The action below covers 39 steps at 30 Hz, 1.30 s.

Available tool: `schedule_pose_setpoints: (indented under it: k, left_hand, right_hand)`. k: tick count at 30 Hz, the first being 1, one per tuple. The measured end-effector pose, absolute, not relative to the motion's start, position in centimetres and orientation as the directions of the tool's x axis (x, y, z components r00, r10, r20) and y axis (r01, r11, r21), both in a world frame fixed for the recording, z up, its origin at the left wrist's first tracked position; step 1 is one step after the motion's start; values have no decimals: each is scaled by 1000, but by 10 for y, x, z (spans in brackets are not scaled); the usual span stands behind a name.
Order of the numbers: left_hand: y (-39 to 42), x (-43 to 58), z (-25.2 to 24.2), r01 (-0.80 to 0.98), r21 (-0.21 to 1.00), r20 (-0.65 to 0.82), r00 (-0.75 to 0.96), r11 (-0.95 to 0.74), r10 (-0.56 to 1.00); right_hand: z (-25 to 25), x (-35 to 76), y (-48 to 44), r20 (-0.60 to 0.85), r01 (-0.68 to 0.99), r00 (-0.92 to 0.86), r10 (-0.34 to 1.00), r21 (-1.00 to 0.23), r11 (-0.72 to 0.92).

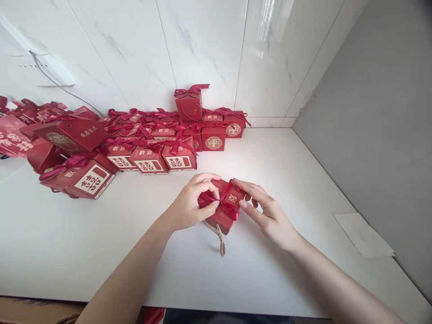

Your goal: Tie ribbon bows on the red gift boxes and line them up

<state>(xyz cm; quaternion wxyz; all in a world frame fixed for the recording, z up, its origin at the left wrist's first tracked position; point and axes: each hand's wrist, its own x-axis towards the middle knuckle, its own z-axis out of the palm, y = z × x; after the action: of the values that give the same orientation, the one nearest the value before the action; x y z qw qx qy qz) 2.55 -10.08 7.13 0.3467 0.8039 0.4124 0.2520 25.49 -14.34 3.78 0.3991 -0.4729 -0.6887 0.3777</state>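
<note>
A small red gift box (221, 220) with gold lettering lies on the white table in front of me, and a twisted gold cord handle (221, 240) hangs from its near side. Across its top runs a dark red satin ribbon (230, 210) tied in a bow. My left hand (194, 202) pinches the ribbon beside the knot between thumb and forefinger. On the box's right side, my right hand (266, 211) steadies it, forefinger at the ribbon's far loop and thumb against the near right edge. Its other fingers curl beside the box, partly hidden.
Several ribboned red gift boxes (148, 161) stand in rows along the tiled wall (209, 54), one stacked on top (189, 108). More boxes and red bags (72, 135) crowd the left. A white paper (364, 236) lies at right by the grey wall (381, 121).
</note>
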Motion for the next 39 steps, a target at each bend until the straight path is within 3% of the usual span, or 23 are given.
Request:
schedule_pose_setpoints:
  k: [4,10,19,27,33,39]
  left_hand:
    - [-95,20,69,387,823,148,560,-415,815]
    - [-90,13,69,399,830,146,517,-389,843]
    - [-93,17,69,385,806,179,567,-451,804]
    - [-99,25,69,477,751,150,551,-457,821]
    - [-97,25,67,472,743,195,525,-475,828]
    - [-91,24,58,409,805,223,463,-429,858]
  right_hand:
    - [36,254,-144,312,444,-274,910,-798,408]
    - [32,254,-146,354,366,-221,909,-833,414]
    - [35,250,-147,469,485,-45,882,-762,430]
    - [34,256,-143,394,508,72,916,-805,306]
    - [37,260,-141,328,542,50,943,-802,250]
    - [43,263,-143,90,501,-80,993,-857,118]
